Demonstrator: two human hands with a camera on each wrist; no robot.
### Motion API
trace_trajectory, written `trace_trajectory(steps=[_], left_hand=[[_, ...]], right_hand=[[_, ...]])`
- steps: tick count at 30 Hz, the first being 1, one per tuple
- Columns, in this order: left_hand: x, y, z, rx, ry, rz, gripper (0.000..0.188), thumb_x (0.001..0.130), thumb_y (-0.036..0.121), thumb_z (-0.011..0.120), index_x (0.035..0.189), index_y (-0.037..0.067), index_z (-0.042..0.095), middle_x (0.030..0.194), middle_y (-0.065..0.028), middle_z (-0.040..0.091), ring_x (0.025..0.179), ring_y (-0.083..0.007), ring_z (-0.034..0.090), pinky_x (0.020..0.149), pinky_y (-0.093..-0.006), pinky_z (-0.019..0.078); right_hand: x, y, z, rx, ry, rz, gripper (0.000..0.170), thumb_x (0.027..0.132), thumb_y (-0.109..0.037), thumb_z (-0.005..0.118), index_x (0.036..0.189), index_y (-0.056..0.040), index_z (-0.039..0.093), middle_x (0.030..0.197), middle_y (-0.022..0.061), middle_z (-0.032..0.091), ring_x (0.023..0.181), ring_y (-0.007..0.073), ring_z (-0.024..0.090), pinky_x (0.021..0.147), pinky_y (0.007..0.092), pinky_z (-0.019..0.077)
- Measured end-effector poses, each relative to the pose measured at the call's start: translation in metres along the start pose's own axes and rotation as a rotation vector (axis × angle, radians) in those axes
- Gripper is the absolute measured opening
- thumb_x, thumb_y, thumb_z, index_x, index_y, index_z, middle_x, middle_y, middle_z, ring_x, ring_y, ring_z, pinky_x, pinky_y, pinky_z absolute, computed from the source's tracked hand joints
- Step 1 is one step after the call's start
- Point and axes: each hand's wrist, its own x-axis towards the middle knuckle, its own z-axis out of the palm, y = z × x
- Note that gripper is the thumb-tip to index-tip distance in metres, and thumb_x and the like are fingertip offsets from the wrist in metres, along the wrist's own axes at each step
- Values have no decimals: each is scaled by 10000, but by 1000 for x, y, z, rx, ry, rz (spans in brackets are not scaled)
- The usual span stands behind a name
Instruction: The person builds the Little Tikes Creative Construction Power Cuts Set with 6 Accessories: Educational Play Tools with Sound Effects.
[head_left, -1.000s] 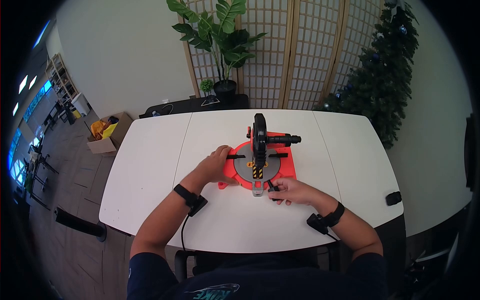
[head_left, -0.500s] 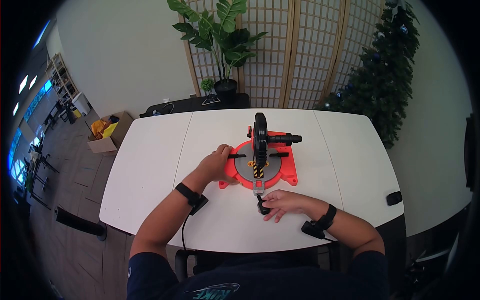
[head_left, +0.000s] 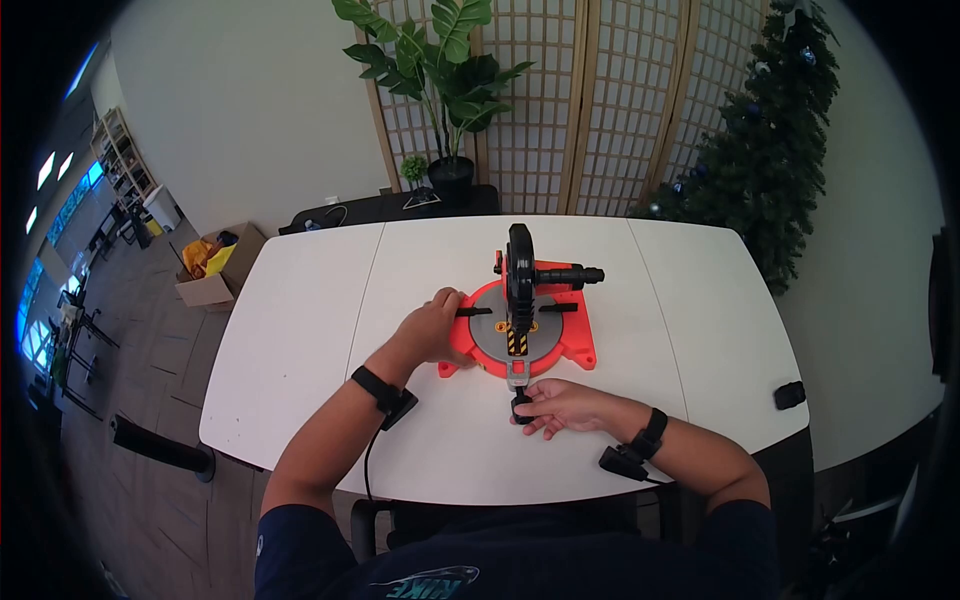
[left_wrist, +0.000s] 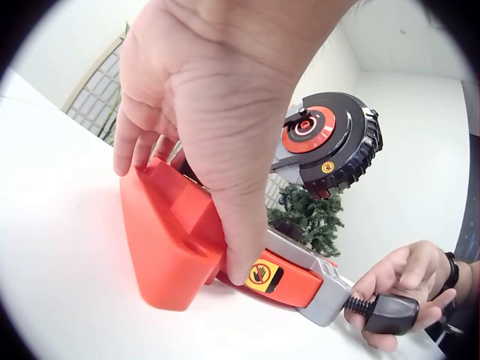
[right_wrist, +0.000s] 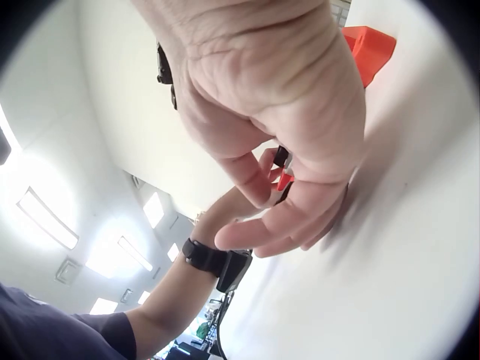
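A toy miter saw with a red base [head_left: 578, 345] and grey turntable [head_left: 548, 342] stands on the white table. My left hand [head_left: 432, 330] grips the base's left side; in the left wrist view its thumb lies beside a yellow warning sticker [left_wrist: 261, 275], fingers over the far edge. My right hand [head_left: 568, 405] pinches a black knob [left_wrist: 394, 313] at the front. The knob's threaded shaft [left_wrist: 360, 305] points into the grey front bracket [left_wrist: 324, 301], its tip at the bracket's face. Above the turntable rises the black blade guard [head_left: 519, 275]. In the right wrist view the knob is mostly hidden by fingers.
The white table [head_left: 300, 330] extends around the saw. A small black object [head_left: 788, 396] lies at its right edge. A cardboard box [head_left: 235, 270] stands on the floor to the left. Behind are a potted plant [head_left: 452, 175], a folding screen [head_left: 630, 110] and a decorated tree [head_left: 745, 170].
My right hand has brought the knob from beside the base's front right round to the grey bracket, then slightly closer to it. My left hand has stayed on the base.
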Motion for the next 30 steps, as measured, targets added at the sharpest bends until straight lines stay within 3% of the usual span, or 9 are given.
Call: trace_trajectory(steps=[8, 17, 19, 30], left_hand=[[-2, 1, 0, -10, 8, 5, 1191, 532, 445, 946, 1469, -11, 369, 1508, -166, 428, 1236, -351, 604, 1002, -407, 538], [-4, 7, 6, 28, 2, -29, 1247, 562, 438, 925, 1527, -31, 290, 1594, -193, 344, 1338, -352, 533, 1081, -418, 485], [-4, 8, 6, 63, 33, -10, 1225, 559, 428, 927, 1516, -23, 310, 1568, -184, 377, 1324, -348, 545, 1065, -420, 499], [1, 8, -1, 49, 50, 3, 1081, 511, 402, 947, 1391, 36, 438, 1371, -156, 537, 1189, -337, 624, 974, -407, 540]], right_hand=[[1, 2, 2, 81, 10, -19, 352, 1002, -225, 670, 1250, -46, 498, 1202, 106, 674, 912, 151, 720, 668, 267, 571], [1, 11, -3, 187, 41, -49, 242, 1016, -203, 625, 1177, -79, 495, 1058, 56, 610, 940, 217, 704, 664, 290, 541], [0, 11, -1, 240, 65, -53, 220, 1028, -158, 599, 1208, -73, 507, 1072, 75, 666, 894, 202, 724, 612, 253, 530], [-9, 6, 3, 237, 8, -75, 250, 1043, -113, 557, 1267, -44, 473, 1233, 175, 667, 861, 152, 700, 609, 241, 522]])
